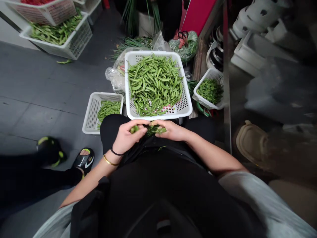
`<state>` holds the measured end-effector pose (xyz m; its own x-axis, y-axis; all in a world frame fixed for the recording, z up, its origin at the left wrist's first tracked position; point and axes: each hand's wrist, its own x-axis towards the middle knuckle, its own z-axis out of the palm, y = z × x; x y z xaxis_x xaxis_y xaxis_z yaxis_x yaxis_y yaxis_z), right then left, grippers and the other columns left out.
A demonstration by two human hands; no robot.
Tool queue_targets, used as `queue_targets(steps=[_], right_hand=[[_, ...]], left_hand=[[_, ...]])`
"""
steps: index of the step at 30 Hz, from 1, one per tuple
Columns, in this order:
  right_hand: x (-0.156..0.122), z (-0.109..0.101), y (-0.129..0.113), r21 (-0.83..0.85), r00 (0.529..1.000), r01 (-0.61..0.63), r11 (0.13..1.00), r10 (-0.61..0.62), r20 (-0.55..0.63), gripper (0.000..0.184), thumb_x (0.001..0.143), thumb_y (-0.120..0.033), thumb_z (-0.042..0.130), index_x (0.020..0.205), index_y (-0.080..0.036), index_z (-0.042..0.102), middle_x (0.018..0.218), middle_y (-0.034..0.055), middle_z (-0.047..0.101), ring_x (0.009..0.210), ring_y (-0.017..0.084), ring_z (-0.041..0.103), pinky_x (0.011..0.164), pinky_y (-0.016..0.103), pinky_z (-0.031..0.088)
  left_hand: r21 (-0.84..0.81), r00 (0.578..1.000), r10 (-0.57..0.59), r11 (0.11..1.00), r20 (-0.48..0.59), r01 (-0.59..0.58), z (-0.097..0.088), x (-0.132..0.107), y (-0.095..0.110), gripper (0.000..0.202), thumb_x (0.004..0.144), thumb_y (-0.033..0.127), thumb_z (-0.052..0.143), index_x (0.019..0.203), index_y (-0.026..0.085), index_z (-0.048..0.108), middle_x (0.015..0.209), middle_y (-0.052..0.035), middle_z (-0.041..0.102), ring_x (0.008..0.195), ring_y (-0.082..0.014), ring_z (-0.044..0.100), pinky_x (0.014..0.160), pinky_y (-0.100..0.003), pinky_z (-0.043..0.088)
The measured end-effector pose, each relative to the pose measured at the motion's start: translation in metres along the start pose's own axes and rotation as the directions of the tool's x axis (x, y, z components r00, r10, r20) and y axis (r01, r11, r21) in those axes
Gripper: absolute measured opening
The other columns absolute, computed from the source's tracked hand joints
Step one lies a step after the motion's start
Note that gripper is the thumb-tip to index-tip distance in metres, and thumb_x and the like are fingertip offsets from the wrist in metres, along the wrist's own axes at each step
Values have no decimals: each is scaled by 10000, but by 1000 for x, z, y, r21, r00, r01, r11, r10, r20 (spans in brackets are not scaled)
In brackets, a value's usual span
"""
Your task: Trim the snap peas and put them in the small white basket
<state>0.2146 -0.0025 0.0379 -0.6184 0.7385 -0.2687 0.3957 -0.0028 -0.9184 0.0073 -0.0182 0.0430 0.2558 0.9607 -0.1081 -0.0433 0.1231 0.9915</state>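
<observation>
A large white basket (186, 110) heaped with green pea pods (156, 82) stands just beyond my knees. My left hand (126, 137) is closed around pea pods (134, 129), their ends showing between thumb and fingers. Opposite it, my right hand (172, 130) pinches a pea pod (160, 130) between thumb and fingers. The fingertips of both hands meet or nearly meet above my lap, close to the basket's near rim. Dark green trimmings (151, 131) show between the hands on my lap. How many pods each hand holds is hidden by the fingers.
Left of the large basket, a smaller white basket (90, 114) holds more green pods. A basket of leafy greens (210, 91) stands at right, beside a metal edge (227, 99). Stacked baskets (76, 41) are at upper left. Another person's sandaled foot (84, 160) is at lower left.
</observation>
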Motion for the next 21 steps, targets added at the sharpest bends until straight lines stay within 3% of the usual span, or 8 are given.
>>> queue_targets(steps=[2, 5, 8, 11, 14, 16, 18, 21], right_hand=[[6, 5, 0, 183, 996, -46, 982, 31, 83, 281, 780, -222, 610, 1033, -143, 520, 603, -81, 488, 468, 54, 440, 482, 182, 375], [8, 12, 5, 346, 971, -141, 928, 62, 230, 263, 799, -322, 617, 960, -167, 479, 499, -121, 411, 355, 48, 391, 358, 159, 315], [4, 16, 15, 443, 962, -126, 887, 1, 273, 323, 835, -432, 566, 983, -154, 496, 491, -104, 460, 345, 64, 440, 342, 168, 352], [-7, 14, 25, 482, 993, -60, 874, 5, 115, 431, 873, -506, 468, 1035, -117, 561, 514, -55, 531, 371, 83, 487, 370, 193, 385], [-18, 11, 28, 218, 980, 75, 973, -31, -196, 414, 901, -461, 441, 1037, -113, 618, 617, -3, 601, 475, 85, 529, 481, 211, 423], [-24, 12, 24, -113, 924, 169, 979, -198, -328, 333, 903, -402, 472, 998, -127, 634, 759, 39, 654, 597, 93, 564, 590, 222, 436], [-27, 14, 18, -372, 876, 240, 897, -365, -314, 260, 908, -353, 481, 950, -144, 631, 829, 58, 666, 680, 105, 578, 645, 223, 423], [-27, 18, 10, -511, 853, 317, 799, -475, -215, 261, 933, -303, 433, 821, -154, 616, 732, 45, 631, 672, 110, 559, 632, 219, 399]], left_hand=[[238, 987, 122, 961, 106, -144, 8, -1, 1, 214, 682, 202, 736, 893, 171, 735, 642, -13, 596, 543, -94, 497, 525, -212, 396], [353, 961, 208, 898, 184, -262, 14, 1, -1, 115, 737, 210, 694, 832, 193, 757, 684, -41, 627, 616, -125, 538, 595, -236, 419], [336, 977, 178, 919, 118, -208, 13, 2, -3, 83, 757, 232, 681, 778, 183, 745, 735, -62, 666, 668, -147, 581, 640, -250, 448], [243, 997, 68, 968, -38, -57, 10, 0, -5, 84, 732, 247, 712, 727, 163, 704, 667, -38, 653, 578, -115, 552, 556, -215, 426], [16, 988, -88, 996, -129, 91, 8, -1, -6, 145, 727, 280, 719, 731, 152, 650, 563, 1, 597, 394, -54, 403, 381, -181, 279], [-112, 981, -147, 985, -126, 133, 9, 0, -7, 178, 720, 292, 724, 743, 145, 627, 555, 3, 595, 347, -37, 351, 339, -176, 209], [-167, 979, -163, 976, -119, 142, 12, 1, -7, 200, 698, 284, 742, 733, 135, 613, 553, -1, 597, 338, -30, 347, 330, -168, 192], [-252, 972, -206, 952, -113, 173, 19, 0, -8, 224, 659, 261, 773, 726, 126, 608, 556, 0, 595, 340, -18, 338, 333, -156, 186]])
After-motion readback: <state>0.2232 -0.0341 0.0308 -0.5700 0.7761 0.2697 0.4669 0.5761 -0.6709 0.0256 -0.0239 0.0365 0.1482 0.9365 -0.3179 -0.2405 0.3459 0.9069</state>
